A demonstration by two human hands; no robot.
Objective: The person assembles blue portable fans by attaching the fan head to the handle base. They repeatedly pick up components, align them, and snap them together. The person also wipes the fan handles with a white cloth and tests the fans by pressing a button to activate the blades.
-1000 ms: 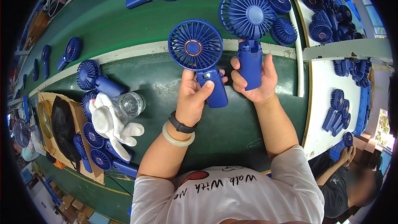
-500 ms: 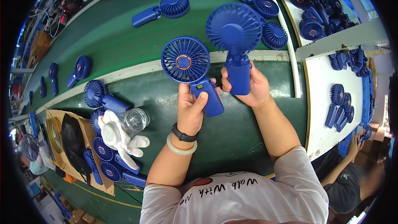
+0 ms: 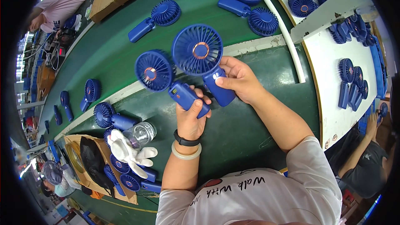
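My left hand (image 3: 192, 114) is closed around the handle of a blue handheld fan (image 3: 152, 71), thumb on the front near a small lit display. In my right hand (image 3: 239, 79) is a second blue handheld fan (image 3: 199, 50), its round head facing me and my thumb pressed on the upper handle. The two fans are held close together over the green work surface, the right one's head higher and partly beside the left one's. Both heads show a copper-coloured ring at the centre.
Several blue fans lie on the green belt (image 3: 112, 50) beyond a pale rail. At left stand a clear jar (image 3: 141, 134), a white glove (image 3: 130, 153) and a cardboard box (image 3: 129, 187) beside more fans. A white table (image 3: 335, 96) with fans is at right, where another person sits.
The right-hand fan has turned so its ringed front faces me, and has come left and lower. The left-hand fan has tilted further left. The view has also shifted.
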